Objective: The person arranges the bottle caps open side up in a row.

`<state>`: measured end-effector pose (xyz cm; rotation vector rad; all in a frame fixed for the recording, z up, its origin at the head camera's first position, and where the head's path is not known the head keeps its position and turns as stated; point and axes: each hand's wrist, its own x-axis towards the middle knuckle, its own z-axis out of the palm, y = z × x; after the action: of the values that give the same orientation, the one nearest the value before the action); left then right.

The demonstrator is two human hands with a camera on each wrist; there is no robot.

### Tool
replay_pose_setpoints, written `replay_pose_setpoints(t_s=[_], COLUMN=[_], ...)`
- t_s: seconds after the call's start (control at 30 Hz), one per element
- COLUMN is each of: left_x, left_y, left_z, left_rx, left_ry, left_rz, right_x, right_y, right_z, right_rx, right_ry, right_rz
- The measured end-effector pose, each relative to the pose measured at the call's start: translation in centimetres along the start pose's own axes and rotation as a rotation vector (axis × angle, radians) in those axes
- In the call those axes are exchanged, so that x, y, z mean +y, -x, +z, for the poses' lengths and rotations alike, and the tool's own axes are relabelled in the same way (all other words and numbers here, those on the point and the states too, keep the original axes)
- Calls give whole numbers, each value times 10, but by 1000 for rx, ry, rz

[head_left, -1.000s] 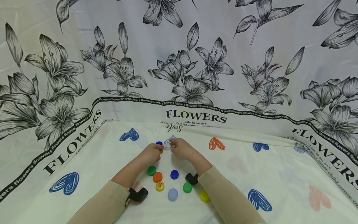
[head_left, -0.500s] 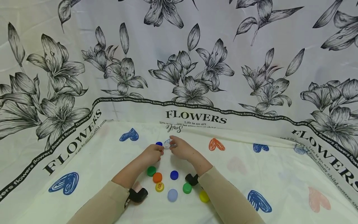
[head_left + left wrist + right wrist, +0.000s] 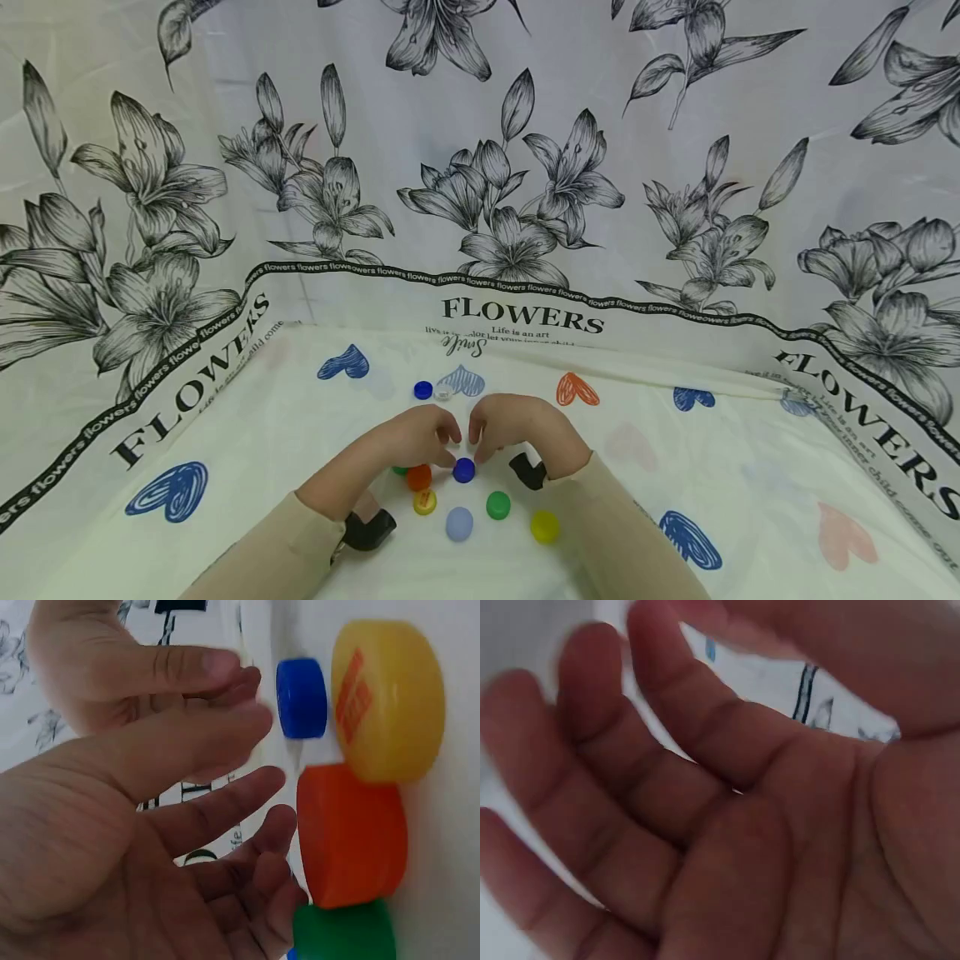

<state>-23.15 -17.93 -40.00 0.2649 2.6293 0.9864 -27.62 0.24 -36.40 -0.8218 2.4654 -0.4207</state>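
In the head view my left hand (image 3: 416, 437) and right hand (image 3: 517, 421) hover close together, one on each side of a dark blue bottle cap (image 3: 464, 470). Neither holds anything. The left wrist view shows the blue cap (image 3: 302, 699) just beyond the fingertips, with a small gap. Below the left hand are an orange cap (image 3: 419, 477) and a partly covered green cap (image 3: 401, 471). A yellow cap with red print (image 3: 424, 502) touches the orange one. My right palm (image 3: 780, 825) fills the right wrist view, its fingers loosely bent.
Farther back, a blue cap (image 3: 423, 390) and a clear cap (image 3: 442, 392) lie side by side. Nearer me are a pale blue cap (image 3: 459, 524), a green cap (image 3: 498, 505) and a yellow cap (image 3: 545, 527). Behind the heart-printed cloth (image 3: 300, 433) hangs a flowered curtain (image 3: 420, 308).
Both hands have let go of the clear cap, which now lies beside the far blue cap. They have come back toward me, to the nearer dark blue cap.
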Motion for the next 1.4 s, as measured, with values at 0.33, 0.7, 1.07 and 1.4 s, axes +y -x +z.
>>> replay_pose_setpoints(t_s=[0.33,0.7,1.07,1.4], left_x=[1,-4,-12,-15], left_y=[12,3,-14,-23], left_z=[19,12,12,14], left_rx=[-39,-17,266,292], left_ry=[-62,-54,225,350], left_rz=[158,176,-55,-38], right_x=[-20,-12,9,23], right_y=[-5,-6,-22,-33], right_z=[32,19,4,3], right_rx=[4,-11,88,260], right_ry=[124,118,-74,-399], right_rz=[109,26,-62,70])
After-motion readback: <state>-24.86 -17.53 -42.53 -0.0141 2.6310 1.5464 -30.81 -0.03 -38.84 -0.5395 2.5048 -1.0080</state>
